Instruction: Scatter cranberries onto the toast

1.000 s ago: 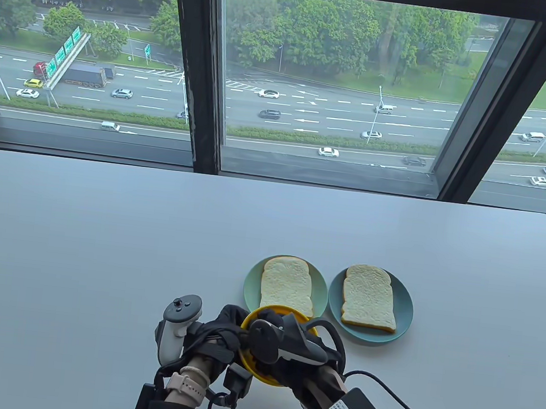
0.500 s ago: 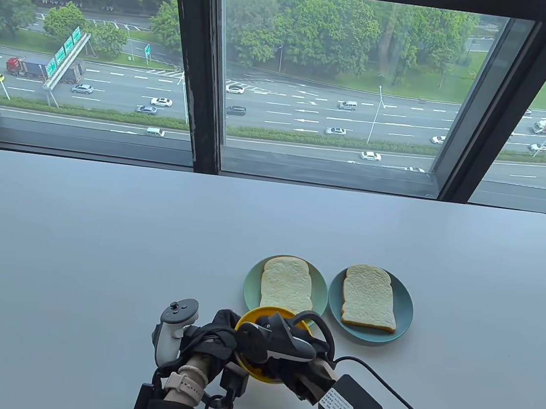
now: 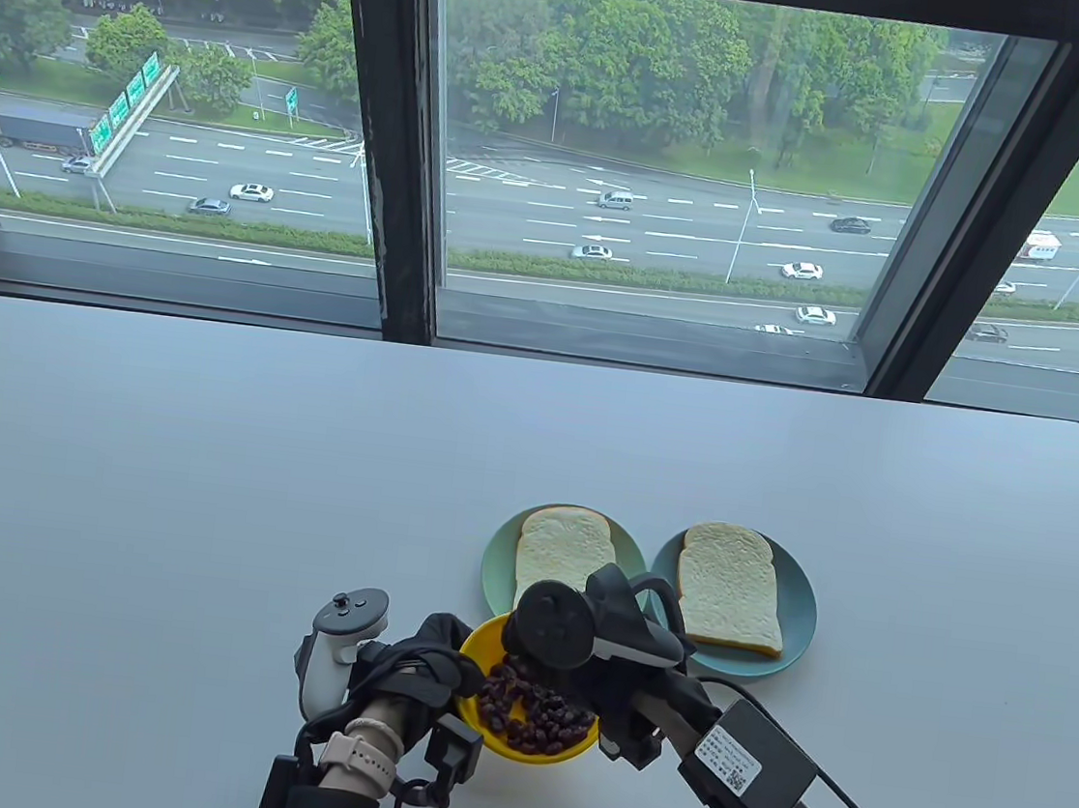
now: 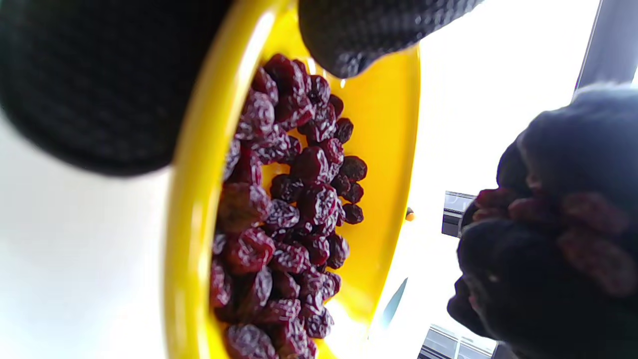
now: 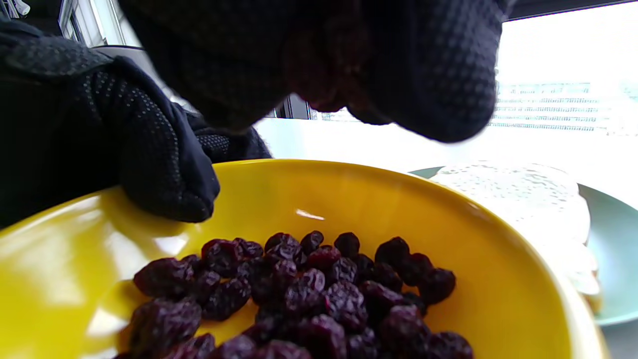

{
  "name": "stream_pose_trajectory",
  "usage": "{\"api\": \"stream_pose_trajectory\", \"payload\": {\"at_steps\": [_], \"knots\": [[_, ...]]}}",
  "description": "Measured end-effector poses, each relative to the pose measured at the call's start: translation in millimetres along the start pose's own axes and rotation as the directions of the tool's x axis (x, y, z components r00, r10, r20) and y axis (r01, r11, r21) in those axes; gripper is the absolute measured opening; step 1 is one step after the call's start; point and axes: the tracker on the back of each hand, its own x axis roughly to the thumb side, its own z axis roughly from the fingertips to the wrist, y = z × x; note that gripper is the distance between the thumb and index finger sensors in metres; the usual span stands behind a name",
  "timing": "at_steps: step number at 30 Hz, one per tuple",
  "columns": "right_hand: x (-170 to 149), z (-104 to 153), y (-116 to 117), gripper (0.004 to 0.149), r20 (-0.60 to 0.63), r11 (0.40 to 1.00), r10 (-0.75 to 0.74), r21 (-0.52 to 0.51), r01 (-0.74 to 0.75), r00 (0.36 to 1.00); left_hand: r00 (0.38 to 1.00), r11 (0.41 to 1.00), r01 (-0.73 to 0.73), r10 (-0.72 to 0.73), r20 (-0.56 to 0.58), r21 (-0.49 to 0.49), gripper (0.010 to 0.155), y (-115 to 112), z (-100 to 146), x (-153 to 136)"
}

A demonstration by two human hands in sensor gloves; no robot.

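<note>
Cranberries (image 3: 532,710) look light, sticky: your right hand (image 3: 602,669) pinches some, left hand (image 3: 417,667) grips the yellow bowl (image 3: 483,646).

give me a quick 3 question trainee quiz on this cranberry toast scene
1. True or false: cranberries already lie on the toast nearest the yellow bowl.
2. Which hand grips the bowl's rim? A) left hand B) right hand C) neither
3. Fill in: the right hand's fingertips pinch a few ____, lifted above the bowl.

Key
1. False: both slices are bare.
2. A
3. cranberries
</note>
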Motion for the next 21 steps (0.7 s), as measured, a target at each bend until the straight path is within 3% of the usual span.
{"api": "stream_pose_trajectory", "payload": {"at_steps": [9, 13, 21], "knots": [[-40.3, -51.1, -9.9, 0.045, -0.11, 0.995, -0.1, 0.0, 0.101, 0.989, 1.0, 0.998, 0.008, -0.009, -0.005, -0.06, 0.053, 1.0, -4.1, -0.5], [-59.9, -84.2, 8.7, 0.045, -0.185, 0.996, -0.079, 0.019, 0.084, 0.98, 0.999, 0.996, 0.044, -0.045, -0.021, -0.074, 0.053, -1.1, -6.5, -2.4], [-78.9, -122.4, 42.8, 0.045, -0.298, 0.998, 0.019, 0.063, 0.0, 0.955, 0.998, 0.991, 0.061, -0.064, -0.024, -0.119, 0.053, -3.6, -5.8, -2.0]]}}
